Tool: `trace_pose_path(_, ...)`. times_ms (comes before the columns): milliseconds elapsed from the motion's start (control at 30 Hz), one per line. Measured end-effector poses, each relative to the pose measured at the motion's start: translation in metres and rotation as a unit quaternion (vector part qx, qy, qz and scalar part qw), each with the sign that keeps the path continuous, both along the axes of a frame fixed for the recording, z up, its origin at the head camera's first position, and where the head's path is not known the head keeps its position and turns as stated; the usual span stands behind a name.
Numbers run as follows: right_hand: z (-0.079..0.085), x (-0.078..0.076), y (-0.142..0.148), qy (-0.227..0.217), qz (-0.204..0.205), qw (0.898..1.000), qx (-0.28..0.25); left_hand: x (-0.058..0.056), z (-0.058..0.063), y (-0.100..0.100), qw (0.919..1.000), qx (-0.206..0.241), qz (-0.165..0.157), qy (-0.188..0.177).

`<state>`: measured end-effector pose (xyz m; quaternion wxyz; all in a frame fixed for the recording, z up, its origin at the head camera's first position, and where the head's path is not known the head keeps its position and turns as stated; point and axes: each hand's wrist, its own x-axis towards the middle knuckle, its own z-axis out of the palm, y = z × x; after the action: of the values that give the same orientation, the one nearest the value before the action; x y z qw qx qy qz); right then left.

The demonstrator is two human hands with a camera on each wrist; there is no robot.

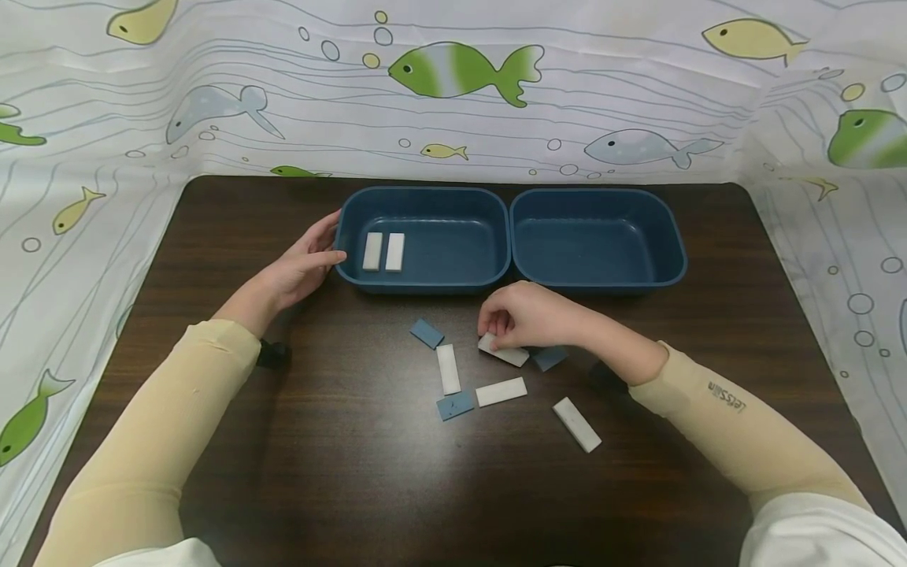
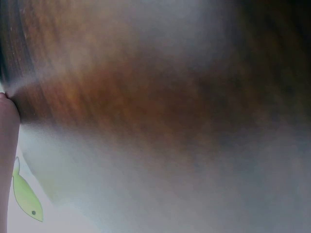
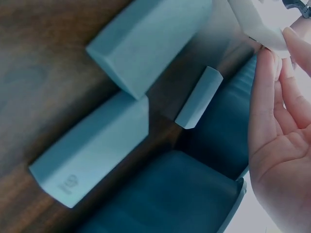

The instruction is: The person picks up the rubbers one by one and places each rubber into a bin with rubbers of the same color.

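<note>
My right hand (image 1: 533, 315) pinches a white rectangular block (image 1: 505, 351) just in front of the bins; the right wrist view shows this white block (image 3: 257, 24) between thumb and fingertips. A blue block (image 1: 549, 358) lies partly hidden beside that hand. At the left end of the left blue bin (image 1: 425, 285), my left hand (image 1: 301, 268) touches the wall with spread fingers, its thumb at the rim. Two white blocks (image 1: 394, 252) lie side by side inside this bin. The left wrist view shows mostly blurred tabletop and a sliver of the hand (image 2: 7, 145).
The right blue bin (image 1: 598, 285) adjoins the left one. On the dark table (image 1: 340, 472) lie a blue block (image 1: 427, 334), a white block (image 1: 449, 369), another blue block (image 1: 455, 405), a white block (image 1: 501, 391) and a further white block (image 1: 577, 424). A fish-patterned cloth (image 1: 340, 118) surrounds the table.
</note>
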<state>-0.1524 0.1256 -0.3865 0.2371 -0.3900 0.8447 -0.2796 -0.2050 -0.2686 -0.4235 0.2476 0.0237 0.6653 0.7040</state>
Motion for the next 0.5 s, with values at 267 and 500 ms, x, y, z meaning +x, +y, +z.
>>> trace_pose_path(267, 0.005, -0.001, -0.006, 0.021, -0.018, 0.999, -0.041, 0.001, 0.002, 0.0, 1.0, 0.005, 0.0, -0.001)
trace_pose_path(500, 0.009, -0.004, -0.014, 0.029, -0.043, 0.996, -0.079, 0.001, 0.002, 0.001, 1.0, 0.006, 0.004, -0.003)
